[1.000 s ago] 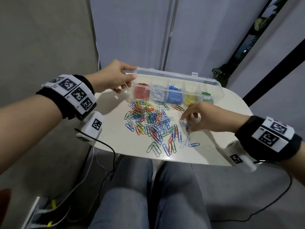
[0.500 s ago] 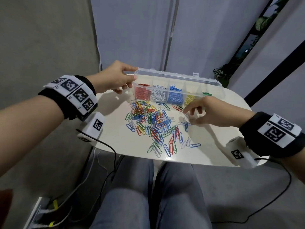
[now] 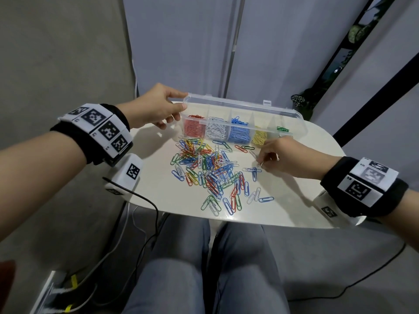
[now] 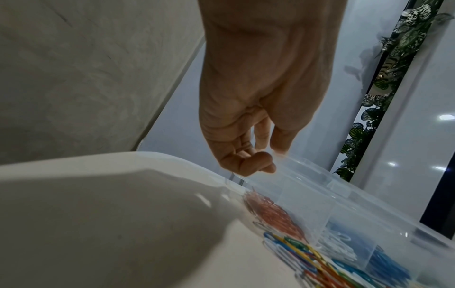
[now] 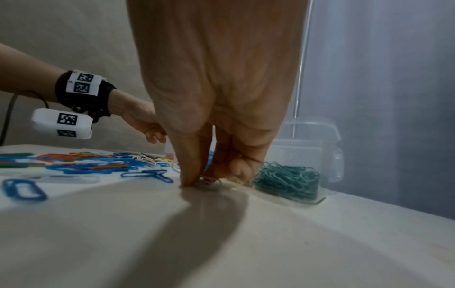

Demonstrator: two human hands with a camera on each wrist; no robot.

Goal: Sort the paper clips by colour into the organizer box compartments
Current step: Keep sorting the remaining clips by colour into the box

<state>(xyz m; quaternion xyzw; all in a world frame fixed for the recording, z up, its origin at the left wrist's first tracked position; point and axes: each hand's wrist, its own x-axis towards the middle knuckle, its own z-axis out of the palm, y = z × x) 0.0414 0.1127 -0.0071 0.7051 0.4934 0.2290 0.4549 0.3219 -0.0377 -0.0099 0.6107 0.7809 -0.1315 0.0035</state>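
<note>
The clear organizer box (image 3: 299, 125) stands at the table's far edge, with red (image 3: 193, 128), white (image 3: 216, 130), blue (image 3: 240, 132), yellow (image 3: 258, 138) and green clips (image 3: 282, 129) each in their own compartment. My left hand (image 3: 184, 100) grips the box's left end (image 4: 344, 185) between thumb and fingers (image 4: 265, 161). A mixed pile of loose clips (image 3: 208, 166) lies in front of the box. My right hand (image 3: 259, 160) is down on the table right of the pile. Its thumb and fingers (image 5: 192, 175) pinch a pale paper clip (image 5: 209, 182) against the tabletop, just before the green compartment (image 5: 288, 181).
The white table (image 3: 294, 200) is small, and its near edge is above my knees. Stray clips (image 3: 260, 198) lie toward the front edge. A cable (image 3: 145, 200) hangs off the left side. A wall and curtains stand close behind the box.
My right hand has shifted from the blue clips at the pile's right edge toward the box front, and its fingers have closed on a pale clip. The left hand has stayed on the box.
</note>
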